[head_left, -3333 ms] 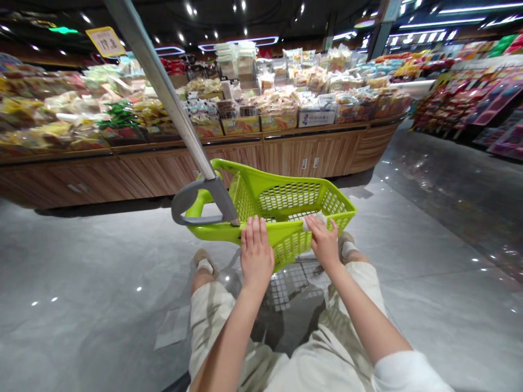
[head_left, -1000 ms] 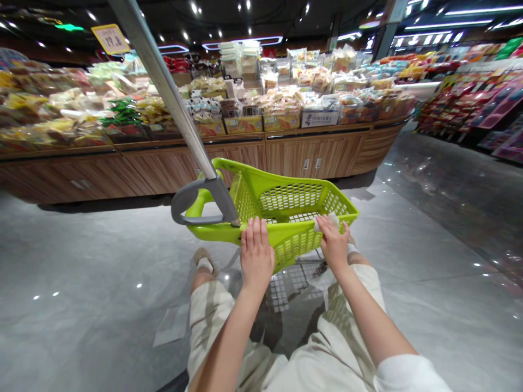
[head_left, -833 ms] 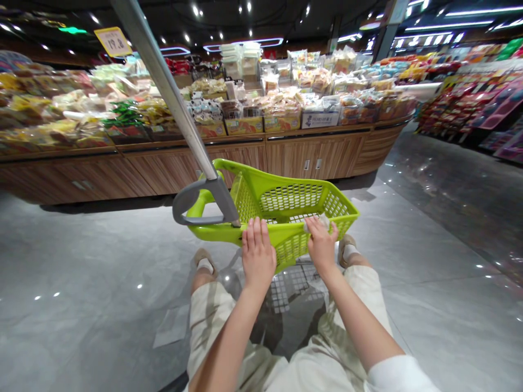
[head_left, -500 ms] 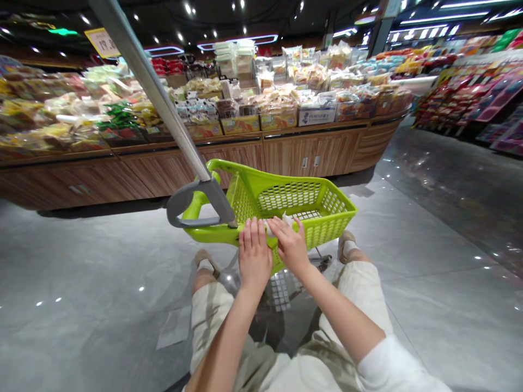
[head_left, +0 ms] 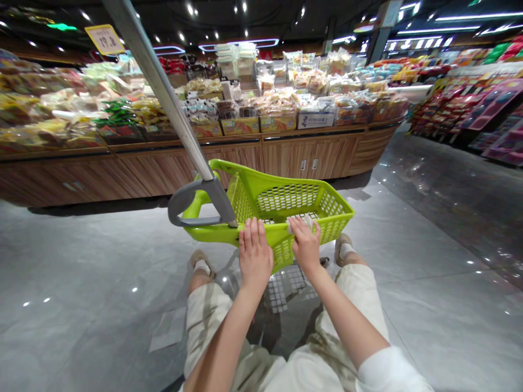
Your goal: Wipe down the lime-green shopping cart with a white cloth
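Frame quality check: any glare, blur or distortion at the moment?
Head view: ceiling lamps glint as spots on the glossy floor; head view: right-hand rack smeared, left hand, right hand and green basket clearer; head view: metal pole looks wider toward the top, likely perspective.

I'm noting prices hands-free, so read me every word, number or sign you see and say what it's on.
"19.8": yellow-edged price sign; its smaller top line is blurred.
"HORSH", probably: white carton; characters after it unclear.
Too small or blurred: print on packets and orange cartons.
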A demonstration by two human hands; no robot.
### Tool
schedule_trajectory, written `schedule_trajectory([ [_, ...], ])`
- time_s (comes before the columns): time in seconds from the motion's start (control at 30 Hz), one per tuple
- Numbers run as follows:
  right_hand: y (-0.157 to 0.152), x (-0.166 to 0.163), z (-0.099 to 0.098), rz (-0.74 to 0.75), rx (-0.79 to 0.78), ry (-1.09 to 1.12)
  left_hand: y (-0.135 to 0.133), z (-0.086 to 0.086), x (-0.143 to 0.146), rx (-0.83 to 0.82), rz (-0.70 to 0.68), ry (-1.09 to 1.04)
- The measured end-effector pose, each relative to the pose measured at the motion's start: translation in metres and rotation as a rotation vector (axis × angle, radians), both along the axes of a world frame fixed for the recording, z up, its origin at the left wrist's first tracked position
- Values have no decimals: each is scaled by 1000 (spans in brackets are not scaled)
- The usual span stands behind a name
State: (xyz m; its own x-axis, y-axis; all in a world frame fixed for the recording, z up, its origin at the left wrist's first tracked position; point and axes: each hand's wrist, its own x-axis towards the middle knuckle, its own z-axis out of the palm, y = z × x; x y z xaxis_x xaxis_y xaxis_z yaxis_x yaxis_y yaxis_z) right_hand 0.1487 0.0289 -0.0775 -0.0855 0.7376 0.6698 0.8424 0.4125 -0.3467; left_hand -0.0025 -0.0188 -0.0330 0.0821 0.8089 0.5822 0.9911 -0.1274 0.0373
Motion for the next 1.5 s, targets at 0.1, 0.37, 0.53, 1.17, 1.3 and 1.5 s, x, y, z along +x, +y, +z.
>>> schedule_trajectory([
  [0.1, -16, -51, 25, 172, -17, 9, 1, -2, -2, 17, 6, 9],
  [0.37, -2, 4, 4, 109, -23, -94, -1, 0, -10, -22, -22, 3],
  [0.53, 15, 70, -25, -115, 5, -97, -1, -1, -10, -31, -25, -11],
  [1.17, 4, -31, 63, 237, -57, 265, -2, -1, -8, -22, -16, -27],
  [1.3, 12, -37, 57, 244, -25, 310, -2, -1, -8, -13, -16, -23],
  [1.5, -4, -45, 38, 258, -99, 116, -1, -1, -9, -7, -25, -16],
])
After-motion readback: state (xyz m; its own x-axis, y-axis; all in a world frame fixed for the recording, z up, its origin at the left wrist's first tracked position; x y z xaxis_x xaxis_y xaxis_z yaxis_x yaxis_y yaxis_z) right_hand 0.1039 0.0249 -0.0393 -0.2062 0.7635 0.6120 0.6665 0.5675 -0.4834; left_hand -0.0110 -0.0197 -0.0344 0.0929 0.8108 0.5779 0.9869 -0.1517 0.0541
